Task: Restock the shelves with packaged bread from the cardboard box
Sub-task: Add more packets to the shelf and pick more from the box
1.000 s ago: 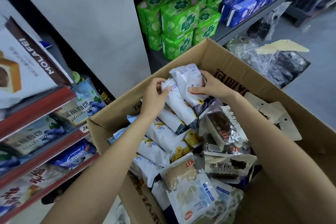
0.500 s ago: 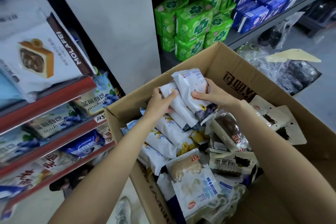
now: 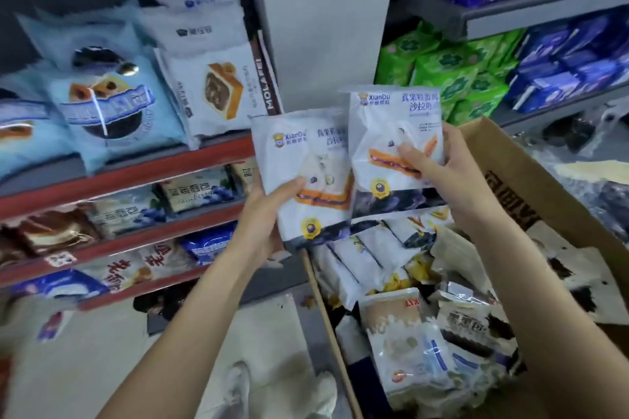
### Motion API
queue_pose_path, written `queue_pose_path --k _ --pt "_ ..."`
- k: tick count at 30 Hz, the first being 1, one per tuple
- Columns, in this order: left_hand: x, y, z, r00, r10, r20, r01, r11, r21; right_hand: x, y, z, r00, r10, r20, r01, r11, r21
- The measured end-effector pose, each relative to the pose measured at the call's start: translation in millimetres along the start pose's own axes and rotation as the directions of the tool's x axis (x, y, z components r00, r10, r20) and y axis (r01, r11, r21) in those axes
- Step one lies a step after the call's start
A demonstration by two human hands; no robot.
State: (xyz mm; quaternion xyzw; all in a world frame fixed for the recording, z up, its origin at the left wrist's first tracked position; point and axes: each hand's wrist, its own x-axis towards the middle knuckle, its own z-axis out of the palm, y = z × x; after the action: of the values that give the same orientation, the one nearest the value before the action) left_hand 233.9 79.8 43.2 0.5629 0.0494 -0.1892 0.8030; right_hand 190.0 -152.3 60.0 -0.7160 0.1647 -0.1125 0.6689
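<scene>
Head view: left hand (image 3: 263, 214) grips one white bread pack (image 3: 303, 177), right hand (image 3: 439, 167) grips another (image 3: 394, 133), both at frame centre above the cardboard box (image 3: 531, 180). Best slide them upright onto the red shelf (image 3: 136, 173) at left, labels outward.

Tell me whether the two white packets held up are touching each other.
Touching: the head view shows the right packet overlapping the left packet along its edge, with no gap.

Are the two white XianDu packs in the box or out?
Out: the left hand and right hand each hold one pack above the cardboard box.
</scene>
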Motion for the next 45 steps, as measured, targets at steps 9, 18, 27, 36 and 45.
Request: queue_pose_path --k 9,18,27,36,45 --pt "-97.2 100.5 -197.8 0.864 0.431 -0.260 -0.365 0.892 0.266 -33.1 -51.9 175.6 0.947 -0.091 0.309 0.099 0.995 -0.012" --pt "-132.6 168.1 -419.4 0.467 0.745 -0.476 -0.425 0.661 0.618 -78.5 -54.4 413.7 0.877 -0.223 0.426 0.220 0.974 0.056" --pt "-68.7 224.7 -556.0 0.530 0.711 -0.462 -0.405 0.691 0.599 -77.8 -73.0 581.8 0.915 -0.308 0.262 0.288 0.951 0.113" --pt "-17.3 247.9 -585.3 0.584 0.707 -0.400 -0.440 0.689 0.576 -17.0 -104.2 650.7 0.908 -0.405 0.104 0.398 0.913 0.085" --pt "70.5 272.1 -588.4 0.726 0.635 -0.265 -0.443 0.726 0.526 9.2 -80.9 691.6 0.897 -0.327 0.296 0.317 0.945 0.082"
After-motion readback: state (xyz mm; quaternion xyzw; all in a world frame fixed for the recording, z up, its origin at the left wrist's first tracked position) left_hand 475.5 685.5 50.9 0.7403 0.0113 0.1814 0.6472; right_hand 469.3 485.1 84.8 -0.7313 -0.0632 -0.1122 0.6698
